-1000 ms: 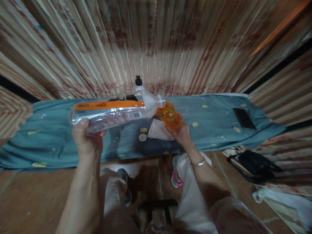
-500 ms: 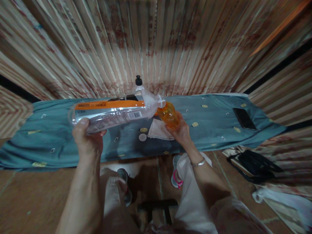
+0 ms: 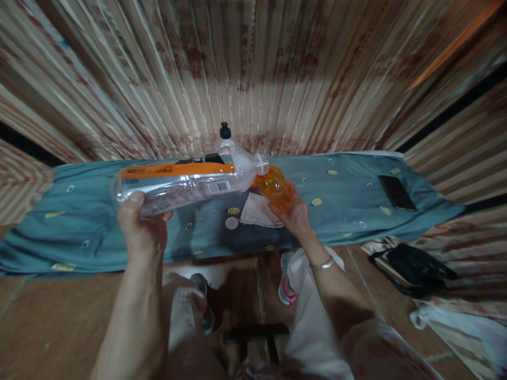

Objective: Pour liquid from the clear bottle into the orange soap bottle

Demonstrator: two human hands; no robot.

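My left hand (image 3: 142, 219) is closed round the base end of a large clear plastic bottle (image 3: 178, 184) with an orange and silver label. The bottle lies nearly level in the air, its uncapped neck pointing right. In my right hand (image 3: 291, 211) is a smaller orange see-through bottle (image 3: 273, 187), tilted so that its upper end meets the clear bottle's mouth. Whether liquid passes between them I cannot tell. Below them a pale folded cloth (image 3: 259, 211) and a round white cap (image 3: 232, 224) lie on the table. Behind the clear bottle stands another bottle with a black top (image 3: 225, 131), mostly hidden.
A teal patterned cloth (image 3: 340, 206) covers the long narrow table. A black phone (image 3: 396, 192) lies at its right end. Pleated curtains (image 3: 253, 79) hang behind and at both sides. On the floor at right are a black bag (image 3: 420, 266) and a white bag (image 3: 467, 327).
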